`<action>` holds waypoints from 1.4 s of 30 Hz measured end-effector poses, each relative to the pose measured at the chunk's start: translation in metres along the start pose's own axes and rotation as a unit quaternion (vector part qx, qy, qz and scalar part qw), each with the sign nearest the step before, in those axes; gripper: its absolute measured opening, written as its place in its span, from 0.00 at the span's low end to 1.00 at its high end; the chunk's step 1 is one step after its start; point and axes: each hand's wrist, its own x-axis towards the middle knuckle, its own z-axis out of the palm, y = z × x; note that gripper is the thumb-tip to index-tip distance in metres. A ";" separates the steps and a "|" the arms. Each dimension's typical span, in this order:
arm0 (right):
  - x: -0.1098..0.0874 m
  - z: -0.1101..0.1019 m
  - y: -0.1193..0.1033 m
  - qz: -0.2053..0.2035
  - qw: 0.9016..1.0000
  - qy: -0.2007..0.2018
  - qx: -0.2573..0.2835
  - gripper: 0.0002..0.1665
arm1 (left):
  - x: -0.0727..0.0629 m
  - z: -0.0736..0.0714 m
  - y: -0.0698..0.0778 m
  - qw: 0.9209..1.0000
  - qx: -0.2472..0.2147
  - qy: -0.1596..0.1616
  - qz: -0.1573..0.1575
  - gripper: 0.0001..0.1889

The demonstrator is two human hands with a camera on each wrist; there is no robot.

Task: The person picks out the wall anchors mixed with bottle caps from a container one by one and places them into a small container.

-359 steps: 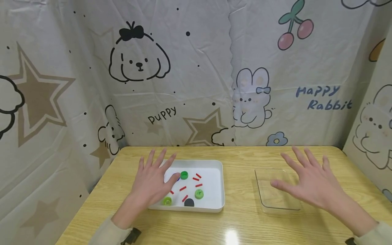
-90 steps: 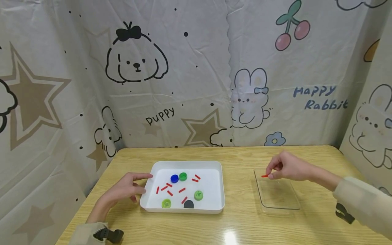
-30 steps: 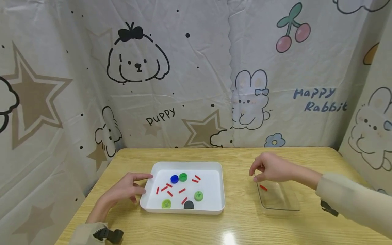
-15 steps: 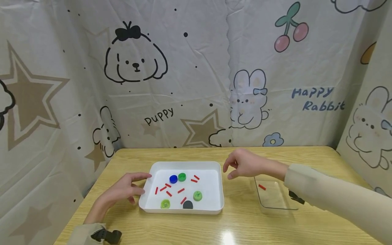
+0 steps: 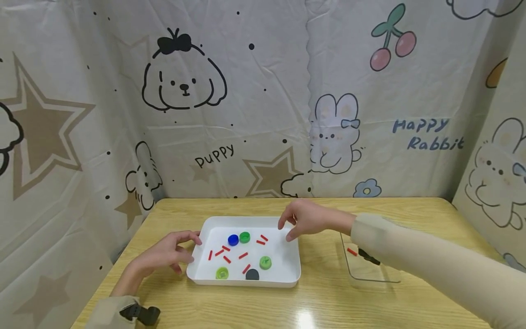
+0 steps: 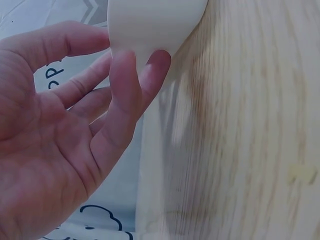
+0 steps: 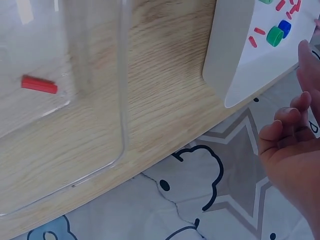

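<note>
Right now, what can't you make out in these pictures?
Head view: part of the clear box, hidden behind the right sleeve.
Head view: near side of the black piece, apparently hidden by the front wall of the white tray.
Head view: surface detail on the rightmost green cap, too small.
Left wrist view: most of the tray, cut off by the top edge.

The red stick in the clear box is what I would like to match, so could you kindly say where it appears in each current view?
Head: red stick, right of centre, in the clear box, left of the right sleeve.
Left wrist: not in it.
Right wrist: near the left edge, above mid-height.
Shared landmark: the white tray.
</note>
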 end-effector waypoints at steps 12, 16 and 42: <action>0.033 0.008 -0.002 0.001 0.999 -0.050 0.009 0.20 | 0.002 -0.002 -0.002 1.000 -0.014 -0.006 0.001 0.20; 0.040 0.013 0.001 0.007 0.998 -0.063 0.010 0.22 | 0.002 -0.002 -0.004 1.000 -0.019 -0.007 0.000 0.21; 0.073 0.035 0.010 0.061 0.994 -0.087 -0.021 0.21 | 0.002 -0.003 -0.005 0.999 -0.033 -0.010 0.002 0.20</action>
